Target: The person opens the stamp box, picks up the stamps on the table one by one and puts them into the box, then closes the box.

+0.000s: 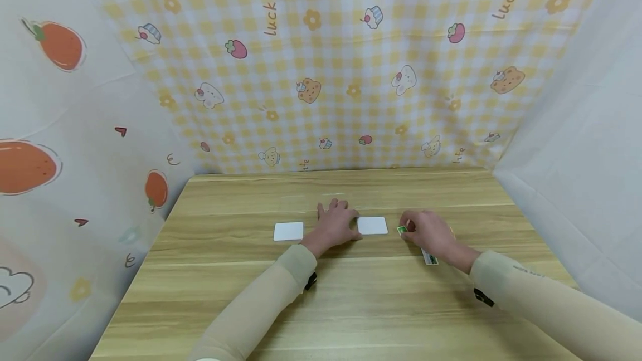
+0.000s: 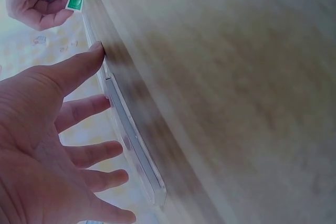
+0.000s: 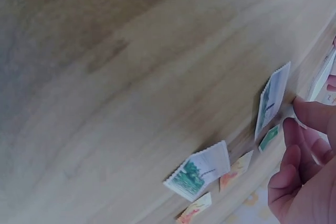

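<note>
In the head view my left hand (image 1: 335, 224) lies low over the table with fingers spread. Its thumb and forefinger frame the left end of a white card (image 1: 373, 225); whether they touch it I cannot tell. Just past these fingers lies a flat clear case (image 2: 137, 142), seen edge-on in the left wrist view. To the right, my right hand (image 1: 428, 231) pinches a small green stamp (image 1: 402, 229) between thumb and forefinger. Beneath and beside that hand lie several stamps: two larger landscape ones, one (image 3: 199, 170) nearer, another (image 3: 273, 99) farther, and a green stamp (image 3: 269, 138).
Another white card (image 1: 288, 231) sits left of my left hand. Two orange stamps, one (image 3: 236, 170) and a second (image 3: 195, 208), lie beside the landscape stamps. The wooden table (image 1: 321, 305) meets a yellow checked curtain (image 1: 351, 99) at the back.
</note>
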A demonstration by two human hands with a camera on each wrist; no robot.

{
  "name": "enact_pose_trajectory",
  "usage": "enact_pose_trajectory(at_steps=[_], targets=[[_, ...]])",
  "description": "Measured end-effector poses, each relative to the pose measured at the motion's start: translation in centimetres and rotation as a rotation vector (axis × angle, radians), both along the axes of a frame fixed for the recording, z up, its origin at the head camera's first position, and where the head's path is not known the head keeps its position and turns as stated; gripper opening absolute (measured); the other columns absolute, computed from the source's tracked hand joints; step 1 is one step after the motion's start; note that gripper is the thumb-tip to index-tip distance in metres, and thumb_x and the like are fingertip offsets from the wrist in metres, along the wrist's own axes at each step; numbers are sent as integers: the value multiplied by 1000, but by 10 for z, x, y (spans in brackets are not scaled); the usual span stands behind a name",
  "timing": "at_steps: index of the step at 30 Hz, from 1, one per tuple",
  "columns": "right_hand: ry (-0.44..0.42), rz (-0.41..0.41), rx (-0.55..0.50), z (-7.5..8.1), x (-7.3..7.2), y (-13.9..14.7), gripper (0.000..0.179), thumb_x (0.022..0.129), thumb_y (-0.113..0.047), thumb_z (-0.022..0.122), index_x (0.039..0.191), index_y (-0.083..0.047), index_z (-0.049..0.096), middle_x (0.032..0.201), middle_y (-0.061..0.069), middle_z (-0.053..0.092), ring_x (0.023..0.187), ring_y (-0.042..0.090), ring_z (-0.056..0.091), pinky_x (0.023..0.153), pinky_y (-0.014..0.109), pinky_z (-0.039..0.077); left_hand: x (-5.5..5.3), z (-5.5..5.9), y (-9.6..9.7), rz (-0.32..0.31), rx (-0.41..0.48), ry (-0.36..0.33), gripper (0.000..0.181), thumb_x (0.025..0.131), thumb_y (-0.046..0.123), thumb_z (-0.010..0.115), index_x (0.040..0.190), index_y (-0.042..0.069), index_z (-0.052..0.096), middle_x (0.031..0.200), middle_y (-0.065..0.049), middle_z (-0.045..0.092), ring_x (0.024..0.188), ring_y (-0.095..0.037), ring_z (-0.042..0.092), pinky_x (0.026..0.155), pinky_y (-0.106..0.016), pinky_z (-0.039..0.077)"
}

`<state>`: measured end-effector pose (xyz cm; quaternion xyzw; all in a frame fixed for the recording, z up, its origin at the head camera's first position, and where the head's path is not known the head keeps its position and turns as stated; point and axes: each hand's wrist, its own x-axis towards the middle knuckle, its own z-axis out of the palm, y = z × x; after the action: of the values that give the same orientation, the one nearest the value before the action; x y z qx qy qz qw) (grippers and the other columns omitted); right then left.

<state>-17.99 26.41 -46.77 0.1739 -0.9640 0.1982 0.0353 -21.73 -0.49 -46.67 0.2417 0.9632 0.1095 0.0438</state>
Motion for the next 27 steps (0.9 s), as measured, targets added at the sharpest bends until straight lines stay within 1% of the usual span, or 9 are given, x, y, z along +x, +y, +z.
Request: enact_pose_trajectory(at_steps=[6, 10, 13, 17, 20, 21, 22, 24, 27], targets=[[18, 32, -19, -3, 1, 2, 20, 83, -16, 84, 102, -18, 77, 74, -13, 64, 63, 3, 56, 55, 28, 48, 0, 2, 0, -5, -17, 3, 56, 85, 54, 77, 132, 27, 67, 145, -10, 50, 136, -34, 37, 106, -75, 20], [-15, 29, -81, -2, 2, 2, 21, 87, -14, 81, 107, -17, 78, 74, -10, 66, 59, 4, 55, 51, 25, 46, 2, 3, 0, -2, -27, 4, 56, 84, 55, 77, 132, 28, 67, 145, -9, 50, 137, -34, 36, 106, -75, 20], [-39, 19, -145, 1, 0, 3, 20, 90, -10, 76, 110, -13, 78, 71, -5, 66, 51, 6, 49, 45, 24, 40, 3, 4, 1, -1, -31, 6, 56, 84, 55, 77, 132, 28, 67, 144, -9, 50, 137, -33, 36, 108, -73, 20], [-55, 12, -214, 6, -4, 5, 20, 93, -8, 72, 112, -10, 78, 58, -4, 57, 44, 8, 38, 41, 23, 32, 4, 5, 1, -7, -29, 14, 56, 85, 55, 76, 132, 27, 67, 143, -9, 51, 139, -33, 35, 112, -70, 17], [-80, 7, -258, 9, -7, 6, 19, 94, -8, 71, 112, -11, 78, 52, -4, 48, 42, 8, 36, 41, 22, 30, 4, 4, 1, -16, -21, 20, 55, 85, 54, 77, 132, 26, 68, 141, -10, 52, 140, -34, 34, 114, -67, 15], [-87, 6, -268, 10, -7, 6, 19, 95, -8, 70, 111, -11, 78, 52, -4, 48, 42, 8, 36, 41, 23, 30, 4, 4, 1, -18, -19, 22, 55, 85, 54, 77, 131, 26, 68, 140, -10, 52, 140, -34, 34, 114, -66, 15], [-96, 4, -275, 11, -8, 6, 18, 95, -8, 70, 111, -12, 78, 52, -3, 49, 42, 9, 37, 41, 23, 30, 4, 4, 1, -20, -15, 23, 55, 85, 53, 77, 131, 25, 68, 140, -10, 53, 140, -34, 34, 114, -66, 15], [-120, -7, -292, 12, -8, 5, 18, 96, -9, 70, 111, -13, 78, 56, 0, 55, 42, 10, 38, 42, 23, 32, 4, 3, 1, -19, -8, 29, 55, 84, 52, 78, 131, 25, 68, 139, -10, 53, 140, -34, 34, 115, -66, 15], [-141, -23, -314, 15, -9, 2, 16, 96, -11, 70, 110, -13, 78, 71, 4, 67, 46, 12, 44, 44, 26, 36, 4, 1, 2, -10, -12, 41, 56, 84, 53, 78, 131, 25, 68, 140, -10, 53, 140, -35, 34, 114, -67, 15]])
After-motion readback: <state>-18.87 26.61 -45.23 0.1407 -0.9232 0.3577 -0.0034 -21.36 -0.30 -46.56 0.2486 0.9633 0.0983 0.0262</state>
